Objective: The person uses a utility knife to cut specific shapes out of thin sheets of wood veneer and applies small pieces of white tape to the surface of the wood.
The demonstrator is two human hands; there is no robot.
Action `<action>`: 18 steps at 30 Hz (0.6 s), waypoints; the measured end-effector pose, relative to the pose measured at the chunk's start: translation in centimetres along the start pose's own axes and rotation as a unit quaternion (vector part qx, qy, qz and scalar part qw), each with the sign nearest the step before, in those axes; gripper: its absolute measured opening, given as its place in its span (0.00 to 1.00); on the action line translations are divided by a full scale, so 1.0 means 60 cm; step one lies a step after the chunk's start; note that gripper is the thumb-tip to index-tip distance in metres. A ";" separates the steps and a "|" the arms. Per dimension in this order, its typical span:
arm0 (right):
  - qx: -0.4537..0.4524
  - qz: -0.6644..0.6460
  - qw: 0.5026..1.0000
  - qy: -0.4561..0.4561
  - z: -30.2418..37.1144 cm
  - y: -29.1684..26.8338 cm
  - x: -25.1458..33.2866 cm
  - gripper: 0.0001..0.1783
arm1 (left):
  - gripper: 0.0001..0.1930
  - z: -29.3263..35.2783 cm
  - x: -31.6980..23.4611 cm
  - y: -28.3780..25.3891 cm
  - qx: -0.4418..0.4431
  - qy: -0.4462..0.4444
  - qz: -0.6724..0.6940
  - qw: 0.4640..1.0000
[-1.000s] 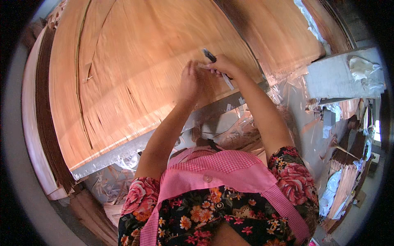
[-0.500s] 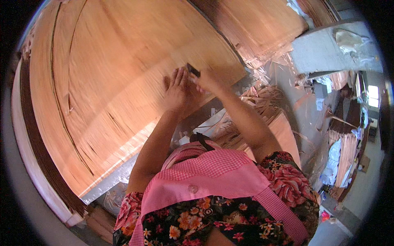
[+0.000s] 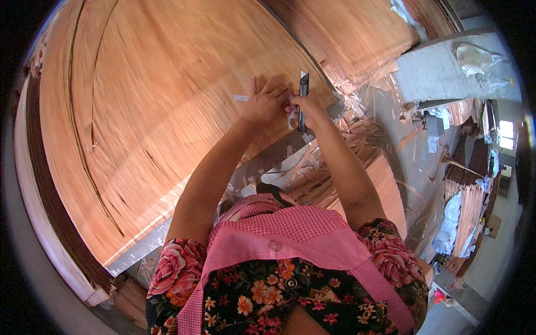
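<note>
Knife now tipping upright; right hand gripping it, left hand pressing flat on veneer sheet; keeping fingers clear of blade.

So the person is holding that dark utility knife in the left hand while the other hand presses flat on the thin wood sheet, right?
Not quite. The head view shows the dark utility knife gripped in the right hand, blade pointing away from the person. It is the left hand that presses flat on the thin wood sheet, just beside the knife.
</note>
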State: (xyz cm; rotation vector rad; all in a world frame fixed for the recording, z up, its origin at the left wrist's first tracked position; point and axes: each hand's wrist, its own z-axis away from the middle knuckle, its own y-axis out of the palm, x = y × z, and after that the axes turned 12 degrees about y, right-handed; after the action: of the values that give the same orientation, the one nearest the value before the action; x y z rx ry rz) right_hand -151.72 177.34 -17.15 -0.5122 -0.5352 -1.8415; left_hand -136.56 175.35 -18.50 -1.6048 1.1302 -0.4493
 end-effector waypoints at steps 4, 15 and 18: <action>-0.095 0.377 0.916 -0.096 0.025 0.006 0.037 0.13 | 0.23 -0.003 -0.017 0.014 0.017 -0.024 -0.010 1.000; 0.132 0.271 0.943 -0.142 0.172 0.047 0.041 0.30 | 0.20 0.094 -0.078 -0.066 -0.186 -0.263 0.305 0.896; 0.228 0.284 0.919 -0.152 0.204 0.138 -0.025 0.31 | 0.14 0.164 -0.115 -0.139 -0.340 -0.340 0.587 0.652</action>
State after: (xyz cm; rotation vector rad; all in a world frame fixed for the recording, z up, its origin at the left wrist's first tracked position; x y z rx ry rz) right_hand -142.36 183.18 -7.20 -0.5632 -0.8923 -1.0416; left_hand -128.72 186.28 -12.78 -1.0327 1.4907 1.4742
